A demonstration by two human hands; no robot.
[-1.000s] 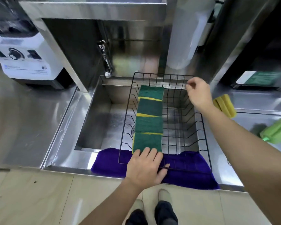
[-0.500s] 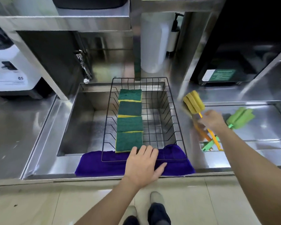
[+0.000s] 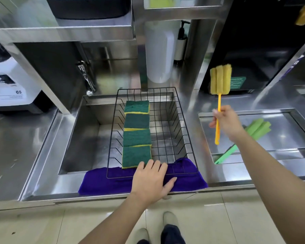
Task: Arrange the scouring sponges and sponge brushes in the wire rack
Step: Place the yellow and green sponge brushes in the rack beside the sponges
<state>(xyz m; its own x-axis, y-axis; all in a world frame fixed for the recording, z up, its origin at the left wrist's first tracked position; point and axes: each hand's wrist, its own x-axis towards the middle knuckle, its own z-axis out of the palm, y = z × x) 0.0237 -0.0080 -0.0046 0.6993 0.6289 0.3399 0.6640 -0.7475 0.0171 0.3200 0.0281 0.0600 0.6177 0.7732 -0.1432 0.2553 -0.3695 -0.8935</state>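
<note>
Bright overhead light glares off my steel surface (image 3: 25,138), with soft blur and edges bowed by the lens

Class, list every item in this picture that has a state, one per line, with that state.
Black wire rack: part filled, propped over sink.
Four green scouring sponges: rowed inside rack.
Yellow sponge brush: lifted, upright.
Green sponge brush: lying on counter.
Right hand: gripping yellow handle.
Left hand: flat on rack's front edge.

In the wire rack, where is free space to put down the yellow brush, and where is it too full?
The wire rack is bare on its right half, between the row of four green sponges and the right wall. The left hand rests on the near rim, crowding that corner. The right hand holds the yellow sponge brush above the counter.
</note>
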